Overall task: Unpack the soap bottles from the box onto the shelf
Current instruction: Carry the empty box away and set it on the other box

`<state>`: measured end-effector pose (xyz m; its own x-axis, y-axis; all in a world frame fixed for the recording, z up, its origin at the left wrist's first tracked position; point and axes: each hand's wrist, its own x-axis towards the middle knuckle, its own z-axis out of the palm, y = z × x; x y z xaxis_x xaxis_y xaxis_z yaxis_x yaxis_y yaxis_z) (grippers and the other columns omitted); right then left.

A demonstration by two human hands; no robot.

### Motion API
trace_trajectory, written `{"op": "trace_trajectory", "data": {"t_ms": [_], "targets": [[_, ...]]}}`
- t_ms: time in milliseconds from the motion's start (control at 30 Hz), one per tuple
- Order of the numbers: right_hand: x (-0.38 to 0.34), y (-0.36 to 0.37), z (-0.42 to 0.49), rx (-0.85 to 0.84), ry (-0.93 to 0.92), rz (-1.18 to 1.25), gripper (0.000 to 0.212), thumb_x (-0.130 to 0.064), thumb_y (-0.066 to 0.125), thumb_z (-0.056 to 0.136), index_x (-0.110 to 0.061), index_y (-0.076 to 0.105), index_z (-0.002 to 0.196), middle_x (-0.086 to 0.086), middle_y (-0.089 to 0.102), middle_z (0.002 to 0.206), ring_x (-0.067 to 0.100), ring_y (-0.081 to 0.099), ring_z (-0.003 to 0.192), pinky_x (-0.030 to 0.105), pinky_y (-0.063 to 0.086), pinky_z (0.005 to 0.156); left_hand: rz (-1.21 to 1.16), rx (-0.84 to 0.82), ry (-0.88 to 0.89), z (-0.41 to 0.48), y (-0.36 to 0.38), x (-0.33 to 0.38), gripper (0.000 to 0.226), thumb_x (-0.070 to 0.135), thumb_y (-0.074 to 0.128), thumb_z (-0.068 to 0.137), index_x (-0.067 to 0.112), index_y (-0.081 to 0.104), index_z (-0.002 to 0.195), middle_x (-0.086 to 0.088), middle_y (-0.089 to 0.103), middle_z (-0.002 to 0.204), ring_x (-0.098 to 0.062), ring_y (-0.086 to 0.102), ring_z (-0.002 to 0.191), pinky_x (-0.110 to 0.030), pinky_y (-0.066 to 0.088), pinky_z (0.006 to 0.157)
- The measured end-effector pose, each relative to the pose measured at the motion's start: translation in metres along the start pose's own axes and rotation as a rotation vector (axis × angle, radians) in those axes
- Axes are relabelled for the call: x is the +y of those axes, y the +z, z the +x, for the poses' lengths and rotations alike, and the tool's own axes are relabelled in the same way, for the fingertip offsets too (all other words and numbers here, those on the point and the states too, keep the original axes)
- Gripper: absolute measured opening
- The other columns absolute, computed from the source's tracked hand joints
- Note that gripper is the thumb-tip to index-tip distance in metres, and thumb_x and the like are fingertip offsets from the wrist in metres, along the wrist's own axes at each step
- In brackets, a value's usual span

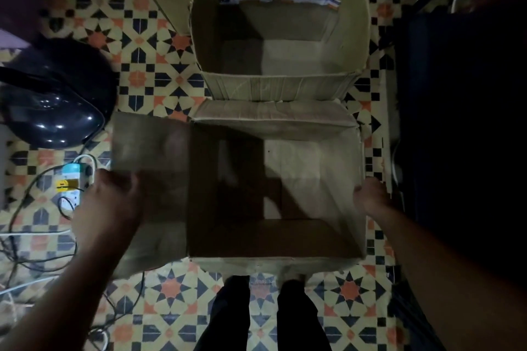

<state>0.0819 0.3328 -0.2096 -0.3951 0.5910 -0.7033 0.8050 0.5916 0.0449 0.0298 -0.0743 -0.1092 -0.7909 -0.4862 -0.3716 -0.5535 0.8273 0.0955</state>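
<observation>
Head view: near box sits on tiled floor just ahead of the person's legs, far box close beyond it. I see no soap bottles in either; shelf out of view. Left hand grips the outer edge of the left flap, blurred; right hand curls over the right rim. I judge it light, bare card: corners stiff, flaps floppy, so hold rims. Mouth points straight up; long axis looks left-to-right, though I can't be sure.

Tiled floor bears near box, far box, power strip.
</observation>
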Motion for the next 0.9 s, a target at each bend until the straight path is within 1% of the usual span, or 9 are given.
{"op": "trace_trajectory", "data": {"t_ms": [67,133,267,400,500,600,700,800,900], "targets": [[-0.002,-0.003,-0.002,-0.037,-0.001,0.019,0.023,-0.013,0.047,0.1,0.001,0.058,0.114,0.023,0.061,0.114,0.039,0.061,0.105,0.035,0.047,0.077,-0.12,-0.087,0.214,-0.036,-0.018,0.026,0.048,0.058,0.033,0.098,0.015,0.055,0.106,-0.012,0.068,0.086,-0.03,0.066,0.073,-0.04,0.055,0.063],[-0.003,-0.007,-0.001,-0.061,0.014,0.041,0.024,-0.014,0.049,0.099,0.0,0.059,0.115,0.023,0.062,0.114,0.039,0.062,0.104,0.037,0.047,0.076,-0.334,-0.268,0.356,-0.057,-0.014,0.055,0.048,0.056,0.028,0.1,0.018,0.057,0.105,-0.005,0.069,0.081,-0.024,0.067,0.074,-0.04,0.054,0.068],[0.001,-0.011,0.0,-0.062,-0.01,0.069,0.02,-0.013,0.047,0.101,0.001,0.06,0.102,0.014,0.058,0.085,0.028,0.06,0.077,0.03,0.043,0.062,-0.266,-0.249,0.518,-0.02,0.04,0.074,0.044,0.036,0.051,0.098,0.01,0.05,0.133,-0.013,0.057,0.125,-0.032,0.051,0.118,-0.04,0.041,0.097],[0.004,-0.011,-0.007,-0.101,-0.063,0.18,0.033,-0.024,0.041,0.105,0.004,0.058,0.111,0.006,0.048,0.074,0.018,0.049,0.066,0.028,0.037,0.059,-0.171,-0.276,0.37,0.024,0.08,0.078,0.102,0.038,0.072,0.084,-0.003,0.007,0.151,-0.026,0.018,0.155,-0.04,0.015,0.144,-0.051,0.016,0.116],[0.007,-0.006,-0.01,-0.192,-0.015,0.724,0.055,-0.049,0.04,0.101,-0.007,0.052,0.135,0.014,0.061,0.111,0.029,0.059,0.102,0.035,0.043,0.086,-0.362,-0.362,0.304,0.028,0.092,0.085,0.092,0.022,0.073,0.085,-0.001,0.009,0.148,-0.027,0.028,0.147,-0.043,0.032,0.134,-0.049,0.035,0.108],[0.017,0.002,0.007,-0.197,0.102,1.213,0.078,-0.075,0.037,0.087,-0.025,0.042,0.147,0.008,0.047,0.144,0.03,0.047,0.13,0.048,0.04,0.104,-0.297,-0.277,0.289,0.027,0.101,0.086,0.084,0.023,0.068,0.088,-0.003,0.015,0.147,-0.028,0.03,0.144,-0.043,0.037,0.129,-0.049,0.038,0.105],[0.02,0.013,0.027,-0.254,0.233,1.155,0.104,-0.091,0.041,0.07,-0.021,0.043,0.146,0.014,0.05,0.144,0.035,0.049,0.129,0.054,0.037,0.109,-0.265,-0.282,0.405,0.028,0.113,0.077,0.094,0.026,0.068,0.089,-0.004,0.002,0.149,-0.029,0.024,0.145,-0.042,0.034,0.129,-0.05,0.042,0.103],[0.019,0.013,0.035,-0.316,0.197,1.106,0.068,-0.068,0.039,0.092,-0.015,0.057,0.13,0.017,0.062,0.121,0.035,0.058,0.112,0.048,0.045,0.1,-0.359,-0.3,0.341,0.032,0.113,0.073,0.097,0.028,0.07,0.087,0.006,0.0,0.152,-0.024,0.024,0.146,-0.041,0.034,0.131,-0.052,0.044,0.101],[0.032,0.003,0.043,-0.13,0.217,0.977,0.074,-0.072,0.05,0.085,-0.013,0.057,0.129,0.016,0.061,0.123,0.034,0.058,0.112,0.045,0.046,0.097,-0.335,-0.315,0.326,0.032,0.111,0.075,0.097,0.025,0.068,0.089,0.005,-0.003,0.152,-0.026,0.022,0.145,-0.042,0.032,0.132,-0.055,0.042,0.103]]}}
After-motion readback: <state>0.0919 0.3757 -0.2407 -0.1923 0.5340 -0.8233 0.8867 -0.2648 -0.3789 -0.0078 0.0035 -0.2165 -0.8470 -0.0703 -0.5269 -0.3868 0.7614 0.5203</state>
